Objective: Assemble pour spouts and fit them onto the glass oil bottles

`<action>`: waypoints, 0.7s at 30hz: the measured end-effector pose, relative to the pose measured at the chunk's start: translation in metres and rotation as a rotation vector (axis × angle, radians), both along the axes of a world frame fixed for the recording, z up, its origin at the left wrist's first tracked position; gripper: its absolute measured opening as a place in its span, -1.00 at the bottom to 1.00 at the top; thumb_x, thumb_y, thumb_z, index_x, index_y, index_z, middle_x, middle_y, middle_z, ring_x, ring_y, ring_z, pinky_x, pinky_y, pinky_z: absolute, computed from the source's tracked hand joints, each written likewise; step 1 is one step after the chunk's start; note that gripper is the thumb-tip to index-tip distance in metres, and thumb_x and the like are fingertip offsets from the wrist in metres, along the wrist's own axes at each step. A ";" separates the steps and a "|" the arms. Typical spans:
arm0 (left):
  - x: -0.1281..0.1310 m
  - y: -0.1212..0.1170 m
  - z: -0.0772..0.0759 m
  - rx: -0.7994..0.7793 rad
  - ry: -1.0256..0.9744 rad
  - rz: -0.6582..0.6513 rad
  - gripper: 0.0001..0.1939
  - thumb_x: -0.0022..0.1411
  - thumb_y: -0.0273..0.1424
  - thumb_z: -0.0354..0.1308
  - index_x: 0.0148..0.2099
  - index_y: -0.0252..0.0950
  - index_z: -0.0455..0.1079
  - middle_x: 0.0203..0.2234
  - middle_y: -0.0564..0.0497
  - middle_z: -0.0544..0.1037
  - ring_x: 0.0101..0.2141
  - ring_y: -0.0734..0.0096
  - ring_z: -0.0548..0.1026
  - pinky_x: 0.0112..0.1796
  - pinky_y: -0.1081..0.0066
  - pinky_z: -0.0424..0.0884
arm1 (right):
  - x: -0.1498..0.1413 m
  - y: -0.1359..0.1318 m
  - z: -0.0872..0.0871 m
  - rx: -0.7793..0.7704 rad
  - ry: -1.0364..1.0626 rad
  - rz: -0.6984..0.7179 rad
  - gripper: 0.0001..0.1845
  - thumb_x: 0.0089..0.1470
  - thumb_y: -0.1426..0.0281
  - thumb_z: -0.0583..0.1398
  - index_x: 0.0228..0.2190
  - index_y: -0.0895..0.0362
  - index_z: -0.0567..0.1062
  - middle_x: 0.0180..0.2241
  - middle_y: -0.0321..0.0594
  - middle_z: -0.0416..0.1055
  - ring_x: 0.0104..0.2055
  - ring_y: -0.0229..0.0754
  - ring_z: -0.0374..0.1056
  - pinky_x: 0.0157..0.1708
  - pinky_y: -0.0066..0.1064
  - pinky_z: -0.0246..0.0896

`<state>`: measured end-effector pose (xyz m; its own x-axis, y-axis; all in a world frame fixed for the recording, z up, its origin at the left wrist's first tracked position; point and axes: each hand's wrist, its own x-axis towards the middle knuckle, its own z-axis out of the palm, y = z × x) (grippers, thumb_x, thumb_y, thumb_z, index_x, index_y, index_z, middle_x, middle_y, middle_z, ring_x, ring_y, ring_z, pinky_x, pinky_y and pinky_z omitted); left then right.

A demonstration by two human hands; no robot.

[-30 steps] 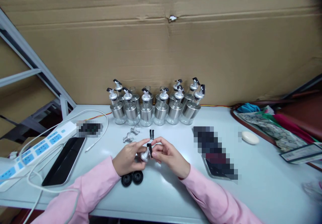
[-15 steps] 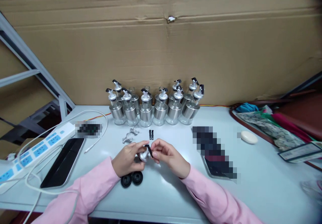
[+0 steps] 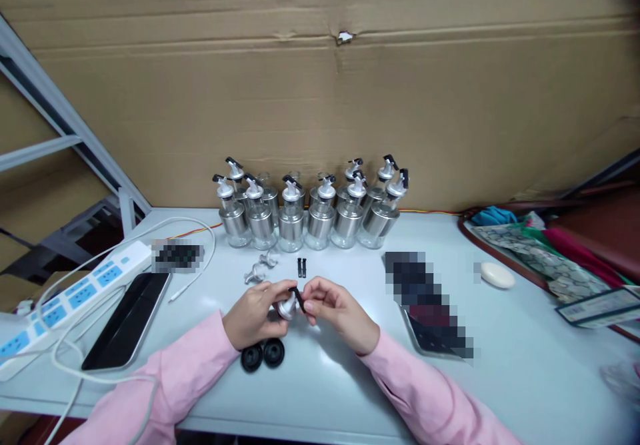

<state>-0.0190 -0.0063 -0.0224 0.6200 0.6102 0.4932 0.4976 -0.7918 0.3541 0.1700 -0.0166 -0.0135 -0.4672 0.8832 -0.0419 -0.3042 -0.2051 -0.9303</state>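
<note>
Between thumb and fingers, my left hand [image 3: 254, 313] grips a silver bottle pourer top [image 3: 287, 308]. My right hand [image 3: 336, 310] is closed on a small black flip lever [image 3: 299, 298], which meets the pourer top at its upper end; whether it is fixed there I cannot tell. Just beyond my hands lie two more black levers [image 3: 301, 268] side by side. Two loose silver pourer tops [image 3: 261, 267] rest to their left. Two round black caps [image 3: 263, 354] lie by my left wrist.
Several glass bottles with metal sleeves [image 3: 291, 223] stand at the back against the cardboard [image 3: 320, 112], many wearing pourers. On the left are a white power strip [image 3: 75, 298], cables and a black device [image 3: 127, 320]. A blurred-out phone [image 3: 435, 335] and a white oval object [image 3: 497, 275] lie right.
The black lever at the pourer top has tilted from nearly upright to slanting. My right fingers have shifted slightly with it; my left hand stays almost still.
</note>
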 end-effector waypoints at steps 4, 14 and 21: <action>-0.001 0.000 0.000 -0.013 -0.018 -0.014 -0.41 -0.05 -0.54 -0.03 0.08 -0.26 -0.02 -0.55 0.16 0.43 -0.54 0.47 0.40 -0.38 0.48 0.36 | 0.000 0.000 0.001 0.016 -0.001 -0.063 -0.65 -0.20 0.21 0.33 -0.49 0.16 0.36 -0.59 -0.41 0.27 -0.59 -0.38 0.18 -0.51 -0.48 0.03; -0.001 0.000 -0.001 -0.034 0.001 -0.012 -0.38 -0.08 -0.55 -0.01 0.09 -0.26 0.02 -0.50 0.13 0.47 -0.46 0.43 0.44 -0.32 0.46 0.38 | 0.001 0.001 -0.002 -0.008 -0.008 -0.014 -0.64 -0.20 0.20 0.33 -0.48 0.16 0.33 -0.58 -0.37 0.34 -0.62 -0.40 0.16 -0.54 -0.48 0.02; -0.001 0.000 -0.001 -0.047 0.025 -0.014 -0.35 -0.09 -0.56 -0.01 0.12 -0.27 0.01 -0.48 0.12 0.49 -0.40 0.39 0.47 -0.29 0.46 0.38 | -0.001 0.001 -0.004 -0.043 0.039 0.008 -0.62 -0.21 0.20 0.34 -0.46 0.15 0.31 -0.57 -0.38 0.34 -0.62 -0.40 0.18 -0.54 -0.49 0.00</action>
